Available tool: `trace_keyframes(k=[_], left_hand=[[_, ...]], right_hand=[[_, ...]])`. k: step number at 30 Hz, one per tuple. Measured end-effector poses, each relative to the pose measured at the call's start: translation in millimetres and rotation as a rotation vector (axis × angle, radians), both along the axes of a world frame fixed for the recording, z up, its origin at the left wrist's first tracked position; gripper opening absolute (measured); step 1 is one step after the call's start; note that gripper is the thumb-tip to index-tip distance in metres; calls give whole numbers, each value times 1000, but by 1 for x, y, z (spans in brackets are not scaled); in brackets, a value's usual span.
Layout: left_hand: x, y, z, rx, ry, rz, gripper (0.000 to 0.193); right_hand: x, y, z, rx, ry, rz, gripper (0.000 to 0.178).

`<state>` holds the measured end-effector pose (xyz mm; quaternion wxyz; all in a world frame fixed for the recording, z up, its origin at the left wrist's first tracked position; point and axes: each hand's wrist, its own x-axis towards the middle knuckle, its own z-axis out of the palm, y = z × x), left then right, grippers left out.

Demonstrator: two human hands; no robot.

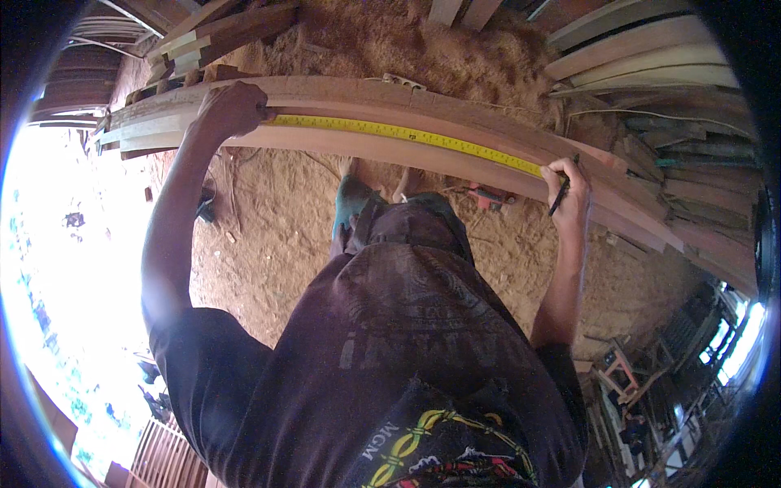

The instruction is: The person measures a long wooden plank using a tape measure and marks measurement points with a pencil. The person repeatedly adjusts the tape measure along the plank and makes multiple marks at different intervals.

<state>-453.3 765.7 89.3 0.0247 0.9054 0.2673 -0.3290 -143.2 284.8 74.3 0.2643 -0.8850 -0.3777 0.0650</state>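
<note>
A yellow tape measure [390, 132] is drawn out along a long reddish-brown wooden beam [342, 145] that lies across in front of me. My left hand [232, 111] is closed around the tape's left end; whatever part of it sits inside the fist is hidden. At the other end, my right hand [572, 185] pinches the tape against the wood. Its fingers also hold a slim dark pencil [558, 199], pointing down toward me. A second length of timber [325, 88] lies alongside, on the far side of the beam.
Sawdust [342, 45] covers the ground beyond the beams. Stacked planks [651, 57] stand at the far right, and more boards [215, 37] at the far left. A red power tool [490, 198] lies on the ground near my feet. Wooden frames [622, 374] stand lower right.
</note>
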Motion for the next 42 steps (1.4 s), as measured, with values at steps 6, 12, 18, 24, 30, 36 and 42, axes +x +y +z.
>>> trace_keyframes(k=[6,12,18,24,30,36,42], left_hand=[[-4,3,-6,-22,-61,41,41],[-14,9,-16,1,-100,40,39],[-24,14,-21,47,-134,-73,47],[-20,7,-13,39,-149,-16,42],[-20,9,-11,1,-147,-18,40],[-25,12,-12,3,-235,-173,40],[-28,21,-16,-14,-139,-103,39]], right_hand=[[-2,-1,2,-16,49,-19,19],[-2,1,0,-50,6,-58,17],[-3,-6,-2,101,23,15,15],[-2,-6,-3,114,-43,5,18],[-3,-5,-2,176,-87,12,19],[-1,-5,-1,191,-82,23,18],[0,-6,-4,229,-98,27,18]])
